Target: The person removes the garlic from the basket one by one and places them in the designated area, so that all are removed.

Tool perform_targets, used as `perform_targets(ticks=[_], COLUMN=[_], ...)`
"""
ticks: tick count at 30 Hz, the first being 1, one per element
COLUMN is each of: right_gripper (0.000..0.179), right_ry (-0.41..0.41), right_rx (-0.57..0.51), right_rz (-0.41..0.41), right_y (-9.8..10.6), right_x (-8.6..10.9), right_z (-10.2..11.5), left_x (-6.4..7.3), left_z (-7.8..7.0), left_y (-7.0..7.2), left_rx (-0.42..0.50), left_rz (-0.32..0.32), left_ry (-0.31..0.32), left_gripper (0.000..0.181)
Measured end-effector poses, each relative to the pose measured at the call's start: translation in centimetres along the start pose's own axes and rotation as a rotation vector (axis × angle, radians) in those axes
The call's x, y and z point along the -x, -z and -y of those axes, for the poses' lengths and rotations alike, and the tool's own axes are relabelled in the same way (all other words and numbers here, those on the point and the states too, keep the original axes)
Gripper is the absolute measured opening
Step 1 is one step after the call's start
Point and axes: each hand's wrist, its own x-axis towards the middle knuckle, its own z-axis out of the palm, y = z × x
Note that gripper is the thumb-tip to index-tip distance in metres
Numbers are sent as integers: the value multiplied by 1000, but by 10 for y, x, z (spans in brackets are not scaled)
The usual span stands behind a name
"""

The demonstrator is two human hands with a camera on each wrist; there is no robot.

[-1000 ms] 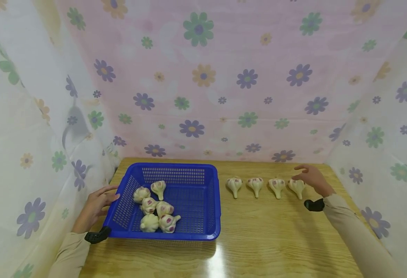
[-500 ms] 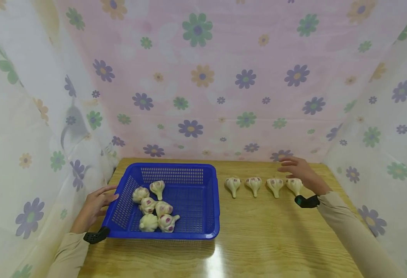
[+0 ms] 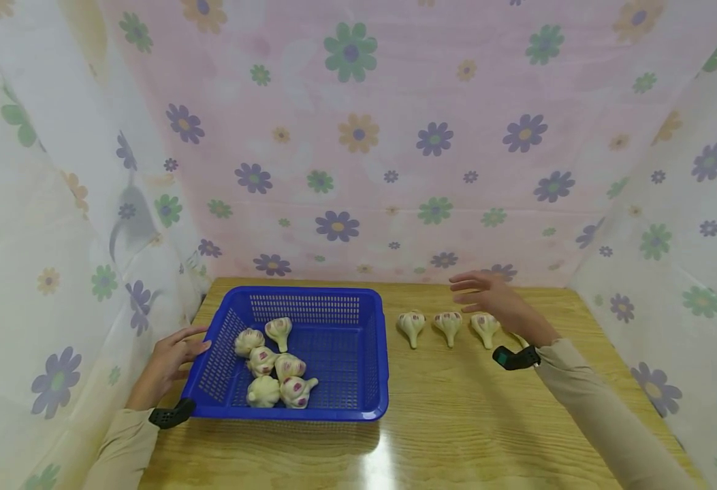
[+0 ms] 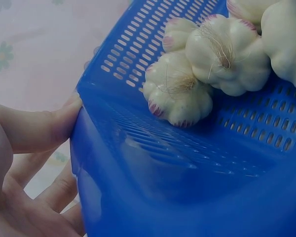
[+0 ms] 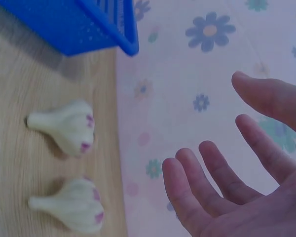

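My left hand (image 3: 168,361) holds the left rim of a blue plastic basket (image 3: 309,414). In the left wrist view the thumb lies at the rim's edge, and the other fingers pass behind the outer side. Several garlic bulbs (image 4: 177,94) lie together in the basket's left half. On the table, garlic bulbs stand in a row right of the basket, from the leftmost bulb (image 3: 411,328) to a rightmost bulb (image 3: 519,338) mostly hidden by my right wrist. Over the row's right part my right hand (image 3: 496,299) hovers with spread, relaxed fingers, holding nothing.
The wooden table (image 3: 456,422) reaches back to a flowered pink curtain (image 3: 389,170). White flowered cloth walls (image 3: 671,272) close in both sides. A black wrist device (image 3: 515,358) sits by the right cuff.
My right hand has moved left along the garlic row, now covering much of the rightmost bulb. The left hand, the basket and the bulbs have stayed in place.
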Motion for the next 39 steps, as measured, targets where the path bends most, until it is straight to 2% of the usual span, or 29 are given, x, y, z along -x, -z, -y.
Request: perform_targets(ticks=[4, 17, 22, 27, 34, 39], right_gripper=[44, 47, 45, 50, 43, 48], right_ry=[-9, -3, 16, 29, 79, 81], right_rx=[-46, -118, -140, -170, -210, -202], right_rz=[32, 96, 134, 174, 234, 295], right_y=[-13, -62, -80, -98, -122, -139], right_x=[-5, -21, -28, -36, -49, -57], right_z=[2, 5, 4, 4, 4, 9], left_x=[0, -1, -1, -1, 0, 0], left_z=[1, 0, 0, 0, 0, -1], left_y=[0, -2, -3, -3, -3, -1], left_rx=[-25, 9, 0, -4, -12, 1], left_rz=[-3, -7, -12, -24, -33, -23], left_ry=[-16, 0, -2, 1, 2, -3], left_gripper=[64, 60, 60, 60, 60, 61])
